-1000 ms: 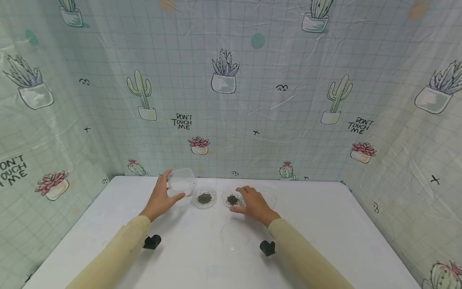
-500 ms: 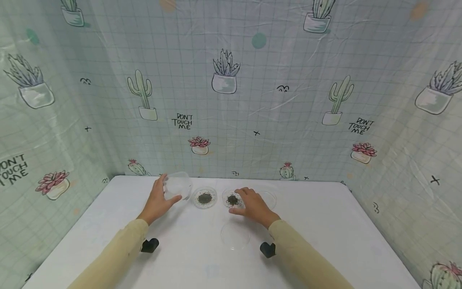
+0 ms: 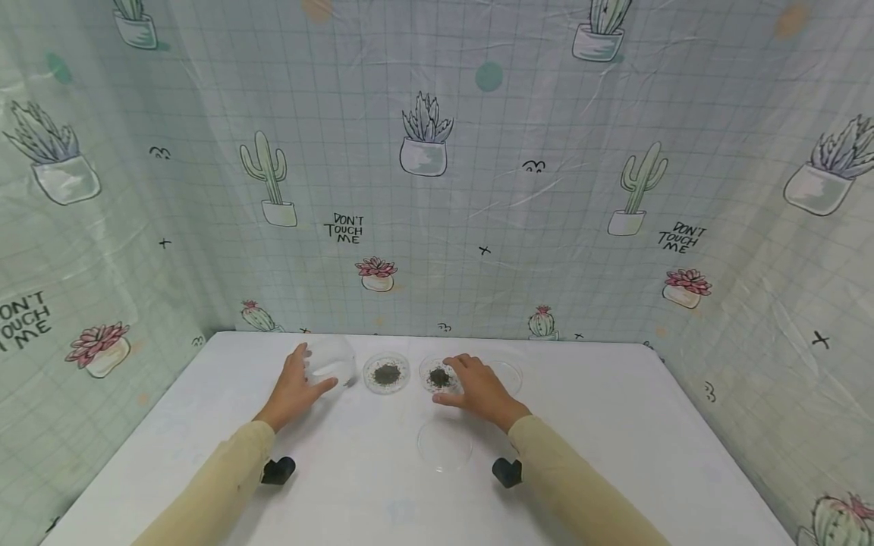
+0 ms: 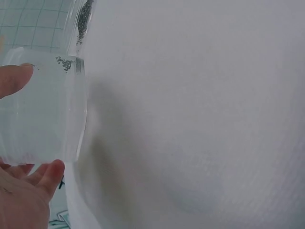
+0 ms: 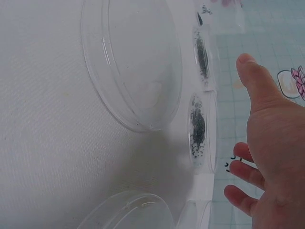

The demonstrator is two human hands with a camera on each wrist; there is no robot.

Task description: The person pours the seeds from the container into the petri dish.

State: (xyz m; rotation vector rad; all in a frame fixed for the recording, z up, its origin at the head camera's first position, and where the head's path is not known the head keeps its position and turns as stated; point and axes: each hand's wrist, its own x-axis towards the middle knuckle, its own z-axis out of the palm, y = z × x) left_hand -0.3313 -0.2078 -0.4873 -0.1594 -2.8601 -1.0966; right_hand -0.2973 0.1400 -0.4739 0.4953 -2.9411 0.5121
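My left hand [image 3: 290,390] grips a clear plastic tub [image 4: 43,109] between thumb and fingers at the back left of the table. A few dark grains cling inside the tub near one corner. To its right lies a clear petri dish [image 3: 369,384] with a heap of dark grains. A second petri dish [image 3: 425,387], holding a similar dark heap, is beside it. My right hand [image 3: 483,388] hovers over this second dish, overlapping its right side in the head view. In the right wrist view its fingers are spread and loosely bent, with nothing between them.
A clear round lid [image 3: 429,463] lies on the white table [image 3: 587,470], nearer than the dishes. Another clear round piece [image 3: 521,378] lies right of the right hand, partly hidden by it. A patterned curtain [image 3: 437,212] stands behind the table and at both sides.
My left hand has moved left and down with the tub, away from the left petri dish. My right hand and the dishes have stayed in place.
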